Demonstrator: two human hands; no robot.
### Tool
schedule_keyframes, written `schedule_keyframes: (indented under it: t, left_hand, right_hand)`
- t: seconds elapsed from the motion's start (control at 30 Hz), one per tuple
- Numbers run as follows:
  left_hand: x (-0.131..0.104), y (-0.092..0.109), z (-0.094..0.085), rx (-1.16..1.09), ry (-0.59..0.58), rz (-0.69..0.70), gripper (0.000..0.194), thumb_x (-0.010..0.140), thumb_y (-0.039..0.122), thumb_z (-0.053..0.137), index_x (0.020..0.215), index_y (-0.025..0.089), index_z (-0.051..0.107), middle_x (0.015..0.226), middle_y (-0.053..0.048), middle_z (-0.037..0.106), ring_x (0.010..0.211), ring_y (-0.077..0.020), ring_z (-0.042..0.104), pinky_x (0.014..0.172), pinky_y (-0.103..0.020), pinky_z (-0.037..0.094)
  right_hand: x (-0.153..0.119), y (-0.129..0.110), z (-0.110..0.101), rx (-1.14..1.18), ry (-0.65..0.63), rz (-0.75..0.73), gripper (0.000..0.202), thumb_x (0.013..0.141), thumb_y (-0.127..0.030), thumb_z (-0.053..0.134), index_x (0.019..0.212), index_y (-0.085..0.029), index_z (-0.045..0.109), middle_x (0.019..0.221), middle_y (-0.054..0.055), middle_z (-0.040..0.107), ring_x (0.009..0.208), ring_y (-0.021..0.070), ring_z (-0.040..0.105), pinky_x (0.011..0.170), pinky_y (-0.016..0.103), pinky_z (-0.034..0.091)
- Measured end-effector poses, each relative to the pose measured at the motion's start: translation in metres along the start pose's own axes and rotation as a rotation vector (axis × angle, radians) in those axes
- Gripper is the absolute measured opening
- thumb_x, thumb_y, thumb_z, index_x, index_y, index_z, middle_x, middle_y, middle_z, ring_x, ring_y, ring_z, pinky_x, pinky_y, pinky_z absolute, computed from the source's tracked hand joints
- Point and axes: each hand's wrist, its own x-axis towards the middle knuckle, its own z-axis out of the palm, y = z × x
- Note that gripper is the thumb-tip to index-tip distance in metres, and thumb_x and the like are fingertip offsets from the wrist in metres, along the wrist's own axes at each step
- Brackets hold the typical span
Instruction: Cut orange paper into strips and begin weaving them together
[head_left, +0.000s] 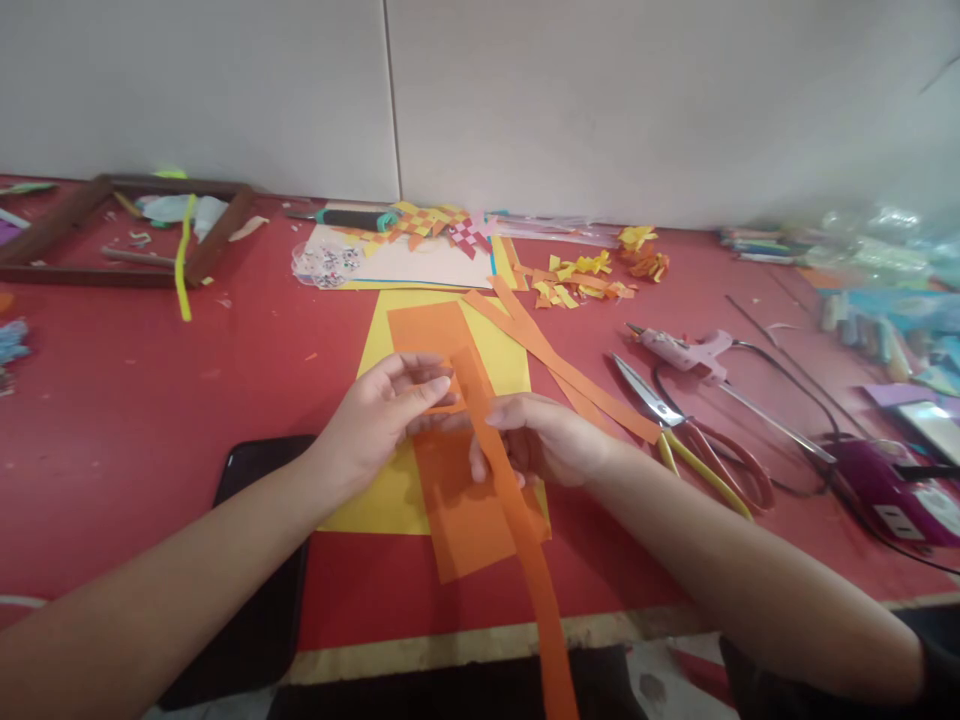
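A long orange paper strip (531, 545) hangs from my right hand (536, 440), whose thumb and fingers pinch it near its upper part; its lower end passes over the table's front edge. My left hand (394, 410) is closed beside the strip's upper end, thumb against fingers, with a small orange piece seeming to show at the fingertips; what it grips is hard to make out. Below both hands an orange sheet (457, 530) lies on a yellow sheet (367, 500). More orange strips (570, 370) cross each other to the right of the sheets.
Open scissors (652, 395), a pink glue gun (694, 355) and a magenta power strip (900, 490) lie right on the red table (262, 370). A black phone (262, 600) is by my left forearm. Woven paper pieces (427, 222), curled scraps (592, 270) and a brown frame (225, 235) lie behind.
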Motion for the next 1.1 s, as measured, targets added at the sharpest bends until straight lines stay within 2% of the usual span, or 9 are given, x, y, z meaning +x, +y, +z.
schedule_keyframes:
  t: [0.2, 0.3, 0.37, 0.43, 0.5, 0.57, 0.8, 0.93, 1.1]
  left_hand:
    - [-0.001, 0.002, 0.001, -0.019, 0.029, -0.026, 0.031, 0.077, 0.019, 0.079, 0.104, 0.016, 0.064, 0.102, -0.006, 0.072, 0.092, -0.0164, 0.071, 0.083, -0.028, 0.058]
    - [-0.001, 0.002, 0.001, -0.033, 0.022, -0.051, 0.029, 0.078, 0.017, 0.078, 0.105, 0.017, 0.065, 0.103, -0.006, 0.072, 0.094, -0.0169, 0.071, 0.08, -0.026, 0.057]
    - [0.0, 0.002, 0.0, -0.061, 0.012, -0.06, 0.025, 0.08, 0.018, 0.077, 0.102, 0.017, 0.064, 0.098, -0.005, 0.072, 0.094, -0.0171, 0.071, 0.079, -0.025, 0.057]
    - [0.0, 0.002, -0.001, -0.08, -0.008, -0.06, 0.024, 0.081, 0.021, 0.077, 0.101, 0.018, 0.063, 0.095, -0.004, 0.071, 0.094, -0.0173, 0.071, 0.077, -0.025, 0.057]
    - [0.001, 0.001, -0.002, -0.087, -0.027, -0.051, 0.025, 0.082, 0.024, 0.077, 0.101, 0.018, 0.063, 0.095, -0.003, 0.071, 0.092, -0.0167, 0.071, 0.076, -0.025, 0.057]
    - [0.001, 0.001, -0.004, -0.085, -0.034, -0.045, 0.026, 0.081, 0.025, 0.078, 0.101, 0.018, 0.063, 0.095, -0.003, 0.071, 0.087, -0.0147, 0.071, 0.076, -0.024, 0.057]
    - [0.0, 0.001, -0.003, -0.074, -0.004, -0.064, 0.019, 0.081, 0.021, 0.077, 0.094, 0.016, 0.064, 0.091, -0.002, 0.071, 0.076, -0.0119, 0.07, 0.073, -0.024, 0.057]
    - [-0.001, 0.003, 0.0, -0.067, 0.015, -0.08, 0.014, 0.081, 0.019, 0.075, 0.091, 0.016, 0.065, 0.088, -0.001, 0.07, 0.075, -0.012, 0.069, 0.075, -0.026, 0.057]
    - [-0.001, 0.003, 0.001, -0.053, 0.031, -0.083, 0.015, 0.079, 0.019, 0.076, 0.091, 0.016, 0.066, 0.087, -0.001, 0.068, 0.08, -0.0128, 0.068, 0.077, -0.027, 0.057]
  right_hand:
    - [-0.007, -0.009, -0.005, -0.197, 0.15, -0.027, 0.039, 0.078, -0.044, 0.052, 0.054, -0.015, 0.064, 0.05, 0.004, 0.06, 0.041, 0.0103, 0.046, 0.04, 0.025, 0.032]
    - [-0.012, -0.012, -0.006, -0.316, 0.204, -0.108, 0.037, 0.08, -0.042, 0.056, 0.053, -0.018, 0.058, 0.049, 0.002, 0.057, 0.045, 0.0113, 0.046, 0.044, 0.026, 0.031]
    - [-0.014, -0.013, -0.006, -0.365, 0.203, -0.16, 0.027, 0.081, -0.037, 0.058, 0.062, -0.018, 0.062, 0.051, 0.0, 0.057, 0.049, 0.0113, 0.046, 0.048, 0.027, 0.031]
    - [-0.014, -0.013, -0.005, -0.42, 0.17, -0.184, 0.02, 0.082, -0.034, 0.058, 0.084, -0.018, 0.07, 0.052, -0.003, 0.056, 0.05, 0.0109, 0.045, 0.05, 0.026, 0.031]
    - [-0.014, -0.012, -0.005, -0.483, 0.136, -0.191, 0.031, 0.084, -0.033, 0.059, 0.107, -0.017, 0.07, 0.053, -0.005, 0.055, 0.051, 0.0104, 0.043, 0.051, 0.026, 0.031]
    - [-0.014, -0.011, -0.006, -0.528, 0.12, -0.203, 0.035, 0.086, -0.034, 0.059, 0.115, -0.016, 0.068, 0.054, -0.006, 0.054, 0.051, 0.0099, 0.042, 0.05, 0.025, 0.03]
    - [-0.013, -0.006, -0.003, -0.558, 0.123, -0.192, 0.029, 0.086, -0.042, 0.066, 0.098, -0.016, 0.068, 0.065, -0.003, 0.057, 0.054, 0.008, 0.046, 0.048, 0.023, 0.034]
    - [-0.013, -0.005, -0.001, -0.457, 0.153, -0.162, 0.033, 0.082, -0.045, 0.072, 0.099, -0.017, 0.067, 0.066, -0.005, 0.051, 0.049, 0.0055, 0.04, 0.042, 0.021, 0.03]
    - [-0.01, -0.001, -0.003, -0.406, 0.266, -0.163, 0.039, 0.078, -0.049, 0.075, 0.099, -0.017, 0.067, 0.058, -0.006, 0.051, 0.047, 0.0067, 0.044, 0.042, 0.021, 0.031]
